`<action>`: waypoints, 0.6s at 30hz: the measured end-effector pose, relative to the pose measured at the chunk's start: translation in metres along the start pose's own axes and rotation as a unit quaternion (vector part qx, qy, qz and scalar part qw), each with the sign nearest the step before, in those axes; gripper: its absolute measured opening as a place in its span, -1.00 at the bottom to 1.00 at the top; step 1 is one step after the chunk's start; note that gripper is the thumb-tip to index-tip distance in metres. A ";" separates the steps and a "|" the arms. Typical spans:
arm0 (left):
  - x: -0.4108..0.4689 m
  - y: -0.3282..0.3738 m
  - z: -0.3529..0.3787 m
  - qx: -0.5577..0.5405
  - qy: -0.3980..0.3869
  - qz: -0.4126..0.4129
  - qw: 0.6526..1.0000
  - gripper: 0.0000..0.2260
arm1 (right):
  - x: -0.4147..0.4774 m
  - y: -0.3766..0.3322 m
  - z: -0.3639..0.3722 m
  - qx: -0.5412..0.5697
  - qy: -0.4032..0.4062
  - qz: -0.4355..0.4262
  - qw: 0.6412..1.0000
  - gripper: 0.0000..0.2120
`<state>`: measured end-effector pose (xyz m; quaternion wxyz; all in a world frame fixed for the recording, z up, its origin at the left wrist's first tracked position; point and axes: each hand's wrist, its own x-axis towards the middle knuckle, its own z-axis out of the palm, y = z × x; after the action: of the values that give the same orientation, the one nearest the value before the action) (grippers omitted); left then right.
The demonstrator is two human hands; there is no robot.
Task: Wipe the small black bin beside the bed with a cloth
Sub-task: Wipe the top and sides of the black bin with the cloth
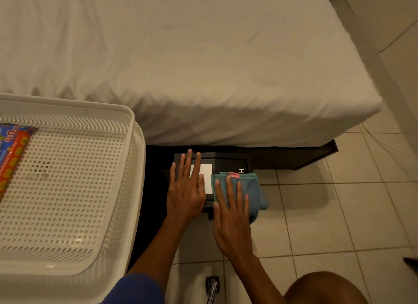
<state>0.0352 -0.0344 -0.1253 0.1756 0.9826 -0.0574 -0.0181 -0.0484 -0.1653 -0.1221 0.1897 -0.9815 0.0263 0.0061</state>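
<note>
The small black bin [228, 162] stands on the floor against the bed's near side, seen from above, with a white patch on its top. My left hand [185, 190] lies flat on the left part of the bin's top, fingers spread, holding nothing. My right hand [233, 215] presses a folded teal cloth [251, 190] with a pink tag onto the bin's right near edge. Part of the cloth hangs over the bin's right side.
A bed with a white sheet [203, 66] fills the upper view, on a dark frame [316, 154]. A white perforated plastic basket [67, 190] sits at the left with colourful packaging inside. Beige floor tiles [339, 213] spread right. A bare knee [323, 290] shows at the bottom.
</note>
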 end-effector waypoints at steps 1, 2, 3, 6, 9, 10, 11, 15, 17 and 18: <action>0.000 0.000 0.000 -0.001 -0.001 0.001 1.000 -0.47 | 0.001 0.003 0.000 0.001 -0.002 -0.004 1.000 -0.49; 0.000 0.000 0.000 -0.002 -0.002 0.003 1.000 -0.47 | 0.004 0.007 -0.001 0.004 -0.004 -0.009 1.000 -0.50; 0.000 0.000 0.000 -0.004 -0.002 0.004 1.000 -0.47 | 0.008 0.011 -0.003 0.007 -0.007 -0.012 1.000 -0.50; 0.000 0.000 -0.001 -0.007 -0.001 0.005 1.000 -0.47 | 0.013 0.017 -0.007 0.042 -0.006 -0.020 0.999 -0.50; -0.001 0.001 -0.001 0.000 -0.004 0.002 1.000 -0.46 | 0.010 0.011 -0.005 0.042 0.007 -0.002 0.999 -0.49; 0.000 0.001 -0.001 0.000 -0.004 0.002 1.000 -0.46 | 0.011 0.008 -0.003 0.032 0.013 0.008 0.999 -0.49; 0.000 0.001 -0.001 0.000 -0.005 0.003 1.000 -0.46 | 0.012 0.005 -0.002 0.025 0.014 0.018 0.999 -0.49; 0.001 -0.002 0.001 0.000 -0.003 0.003 1.000 -0.46 | 0.013 0.000 -0.002 0.012 0.008 0.021 1.000 -0.49; 0.001 -0.002 0.001 -0.003 -0.003 0.006 1.000 -0.46 | 0.011 0.005 -0.005 0.007 0.005 0.003 1.000 -0.50; 0.001 -0.001 0.001 -0.004 -0.002 0.008 1.000 -0.46 | 0.011 0.010 -0.007 0.003 0.004 -0.002 1.000 -0.50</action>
<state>0.0363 -0.0338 -0.1268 0.1795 0.9814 -0.0654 -0.0193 -0.0383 -0.1778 -0.1195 0.1928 -0.9809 0.0251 0.0017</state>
